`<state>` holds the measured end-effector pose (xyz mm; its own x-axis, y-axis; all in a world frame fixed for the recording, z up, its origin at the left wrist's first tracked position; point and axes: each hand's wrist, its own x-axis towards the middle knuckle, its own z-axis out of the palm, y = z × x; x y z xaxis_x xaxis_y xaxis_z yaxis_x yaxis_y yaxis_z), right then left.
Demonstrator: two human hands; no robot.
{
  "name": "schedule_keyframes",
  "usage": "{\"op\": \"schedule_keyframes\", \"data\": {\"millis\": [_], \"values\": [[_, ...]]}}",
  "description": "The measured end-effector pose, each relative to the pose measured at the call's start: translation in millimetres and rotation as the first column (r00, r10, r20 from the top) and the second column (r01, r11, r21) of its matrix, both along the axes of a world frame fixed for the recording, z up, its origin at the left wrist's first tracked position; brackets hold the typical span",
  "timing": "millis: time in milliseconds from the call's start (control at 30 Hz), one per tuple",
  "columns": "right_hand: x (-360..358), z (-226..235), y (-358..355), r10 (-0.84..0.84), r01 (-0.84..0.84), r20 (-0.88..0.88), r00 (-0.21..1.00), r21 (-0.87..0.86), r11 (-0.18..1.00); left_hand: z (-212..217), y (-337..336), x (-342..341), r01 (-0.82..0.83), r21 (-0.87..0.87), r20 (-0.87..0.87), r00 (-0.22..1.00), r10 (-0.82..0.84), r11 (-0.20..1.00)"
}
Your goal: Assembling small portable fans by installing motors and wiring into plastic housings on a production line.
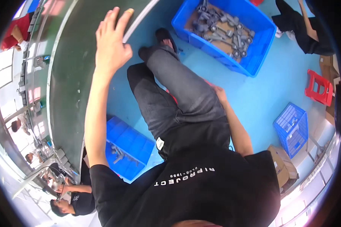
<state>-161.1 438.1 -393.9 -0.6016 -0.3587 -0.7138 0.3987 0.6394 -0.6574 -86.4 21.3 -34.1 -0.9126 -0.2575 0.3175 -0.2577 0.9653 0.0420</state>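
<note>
My left arm stretches forward over a dark green workbench [70, 87]. At its end my left hand [111, 43] lies near the bench's pale edge, fingers spread and nothing held. My right hand [218, 92] is down beside my right thigh, next to the red seat [207, 82] I sit on; its fingers are mostly hidden, so whether it grips the seat cannot be told. On the floor ahead and to the right stands a large blue bin [216, 47] with several grey metal connecting rods [236, 39] on brown cardboard. Neither hand touches them.
Close by my left side is another blue bin [134, 140] with grey metal parts. To my right are a blue slatted crate [291, 128], a red stool [319, 87] and a cardboard box [282, 166]. A co-worker [77, 198] is at the left; another person [305, 26] is at upper right.
</note>
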Motion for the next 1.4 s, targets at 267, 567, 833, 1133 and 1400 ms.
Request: {"op": "schedule_keyframes", "data": {"millis": [267,567,833,1133,1400], "values": [[-32,94,47,-0.190,0.183,0.107,0.976,0.072,0.980,-8,29,5,0.224,0.033,-0.383,0.903,-0.195,0.974],[-110,165,1,-0.414,0.420,-0.204,0.887,-0.019,0.908,-291,38,-33,-0.366,0.657,0.595,0.788,-0.156,0.659],[-120,175,-46,-0.122,0.324,-0.577,0.808,0.263,0.909,-572,49,-47,-0.811,0.579,0.811,0.584,0.050,0.077],[-220,135,2,-0.216,0.349,-0.414,0.884,0.278,0.895,-631,120,-71,-0.667,0.720,0.693,0.681,0.236,-0.191],[-385,-157,8,0.437,-0.046,-0.548,0.713,0.586,0.809,-595,117,-52,-0.534,0.827,0.508,0.844,0.172,0.176]]}}
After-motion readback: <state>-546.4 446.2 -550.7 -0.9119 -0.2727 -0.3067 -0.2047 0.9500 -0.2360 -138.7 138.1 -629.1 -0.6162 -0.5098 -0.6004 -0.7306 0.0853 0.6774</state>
